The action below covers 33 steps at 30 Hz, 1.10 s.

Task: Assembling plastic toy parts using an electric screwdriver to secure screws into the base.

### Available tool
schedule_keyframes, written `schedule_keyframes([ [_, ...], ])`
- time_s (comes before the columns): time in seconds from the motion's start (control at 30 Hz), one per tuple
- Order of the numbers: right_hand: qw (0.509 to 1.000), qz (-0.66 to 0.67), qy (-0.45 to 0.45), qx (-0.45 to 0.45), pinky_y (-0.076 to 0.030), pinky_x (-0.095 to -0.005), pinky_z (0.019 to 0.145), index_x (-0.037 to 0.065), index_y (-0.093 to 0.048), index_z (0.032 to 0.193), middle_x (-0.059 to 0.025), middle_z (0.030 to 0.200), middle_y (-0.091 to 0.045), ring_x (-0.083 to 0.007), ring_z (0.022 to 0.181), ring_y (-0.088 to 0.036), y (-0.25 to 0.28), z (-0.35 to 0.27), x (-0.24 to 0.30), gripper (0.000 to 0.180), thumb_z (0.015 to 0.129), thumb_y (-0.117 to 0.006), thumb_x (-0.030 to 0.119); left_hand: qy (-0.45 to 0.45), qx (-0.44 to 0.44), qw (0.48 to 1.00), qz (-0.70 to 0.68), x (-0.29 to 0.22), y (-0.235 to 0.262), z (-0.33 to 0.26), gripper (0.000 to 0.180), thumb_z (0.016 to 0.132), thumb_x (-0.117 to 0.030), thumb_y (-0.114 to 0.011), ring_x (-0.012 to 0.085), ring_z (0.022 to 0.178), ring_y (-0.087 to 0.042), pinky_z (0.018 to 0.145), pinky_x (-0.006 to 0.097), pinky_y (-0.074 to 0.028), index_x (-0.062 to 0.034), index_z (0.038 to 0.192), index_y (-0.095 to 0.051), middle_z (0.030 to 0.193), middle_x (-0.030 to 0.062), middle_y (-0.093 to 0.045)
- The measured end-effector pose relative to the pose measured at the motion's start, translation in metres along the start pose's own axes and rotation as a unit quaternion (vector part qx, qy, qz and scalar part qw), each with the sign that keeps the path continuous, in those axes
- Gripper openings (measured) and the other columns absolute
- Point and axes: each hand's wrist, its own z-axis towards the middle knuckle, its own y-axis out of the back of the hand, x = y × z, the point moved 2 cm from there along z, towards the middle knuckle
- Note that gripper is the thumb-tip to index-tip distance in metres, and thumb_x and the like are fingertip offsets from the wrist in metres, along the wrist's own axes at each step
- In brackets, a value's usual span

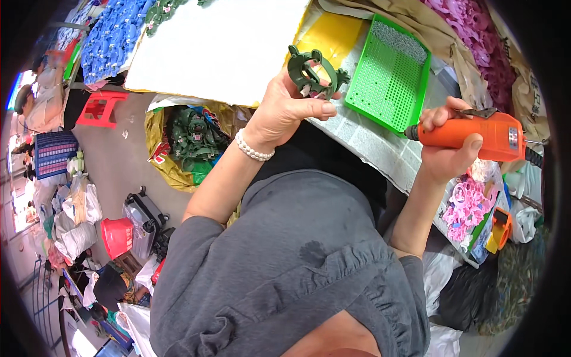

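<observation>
My left hand [284, 110] is raised near the table edge, its thumb and fingers closed on a dark green plastic ring-shaped part [295, 72] with small knobs along its top. Wrapped in my right hand [443, 156] is an orange electric screwdriver [496, 135]. Its black nose points left, toward the green part but apart from it. Between the hands, a bright green perforated tray [370, 113] rests on the table, with many small grey metal pieces [399, 46], probably screws, heaped at its far end.
A white board [220, 47] covers the table's left side. Below it, a yellow sack [156, 134] holds several dark green parts. Blue parts [116, 38] lie far left, pink parts [467, 205] at right. A red stool [102, 109] stands on the floor.
</observation>
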Motion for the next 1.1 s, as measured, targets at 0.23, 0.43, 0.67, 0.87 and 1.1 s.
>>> schedule_keyframes([
  [0.23,1.000,-0.008,-0.004,0.006,-0.038,-0.0336,0.065,-0.002,-0.051,0.108,-0.0054,0.075,-0.051,-0.0172,0.062,-0.047,0.000,-0.001,-0.001,0.073,0.078,-0.048,0.065,0.049,0.041,0.996,-0.065,0.021,-0.005,0.001,0.049,0.073,0.001,-0.065,0.0190,0.081,-0.063,0.066,0.027,-0.051,-0.0135,0.116,-0.046,0.111,0.0194,-0.057],
  [0.43,1.000,-0.008,-0.006,0.001,-0.038,-0.0337,0.066,-0.002,-0.051,0.109,-0.0055,0.075,-0.051,-0.0174,0.064,-0.048,0.003,-0.001,-0.003,0.074,0.078,-0.049,0.065,0.063,0.081,0.989,-0.106,0.018,-0.007,0.002,0.042,0.081,-0.015,-0.060,0.0211,0.083,-0.062,0.071,0.028,-0.049,-0.0153,0.120,-0.046,0.117,0.0218,-0.054],
  [0.67,1.000,0.000,-0.013,0.002,-0.038,-0.0338,0.066,-0.002,-0.052,0.108,-0.0057,0.075,-0.053,-0.0174,0.064,-0.048,0.006,-0.002,-0.006,0.074,0.077,-0.050,0.065,-0.025,0.011,0.999,0.036,0.033,-0.006,0.004,0.046,0.080,-0.002,-0.064,0.0202,0.076,-0.065,0.063,0.026,-0.053,-0.0122,0.121,-0.045,0.107,0.0094,-0.059],
  [0.87,1.000,0.022,0.014,0.001,-0.044,-0.0318,0.061,-0.004,-0.053,0.103,-0.0078,0.071,-0.053,-0.0173,0.061,-0.050,0.005,-0.002,-0.005,0.067,0.079,-0.053,0.058,-0.078,0.009,0.994,0.075,0.036,-0.008,0.006,0.050,0.078,0.001,-0.065,0.0207,0.075,-0.065,0.058,0.023,-0.052,-0.0107,0.122,-0.045,0.103,0.0075,-0.059],
  [1.1,1.000,-0.012,-0.012,-0.011,-0.040,-0.0345,0.066,-0.002,-0.052,0.108,-0.0057,0.074,-0.053,-0.0181,0.064,-0.049,0.008,-0.001,-0.005,0.075,0.077,-0.049,0.066,-0.015,-0.023,0.999,0.035,0.038,-0.014,0.005,0.055,0.075,0.001,-0.068,0.0189,0.070,-0.065,0.054,0.024,-0.053,-0.0109,0.122,-0.041,0.101,0.0081,-0.056],
])
